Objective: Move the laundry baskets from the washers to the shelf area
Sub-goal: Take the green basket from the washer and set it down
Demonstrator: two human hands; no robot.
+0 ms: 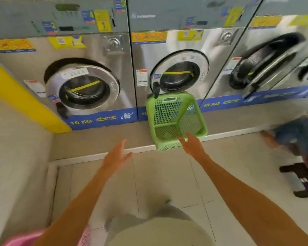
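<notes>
A green mesh laundry basket (174, 119) stands on the raised step below the middle washer (169, 68), tilted with its open top toward me. My right hand (191, 144) reaches its near rim with fingers spread, touching or just short of the edge. My left hand (116, 156) hovers open over the floor to the left of the basket, holding nothing. A pink basket (25, 237) shows at the bottom left edge, partly hidden behind my left forearm.
A row of steel front-load washers lines the wall; the left washer (82, 87) has its door ajar, the right one (267, 61) has its door swung open. A yellow wall panel (20, 96) stands at left. Another person (299, 135) crouches at right near a dark stool (302, 176).
</notes>
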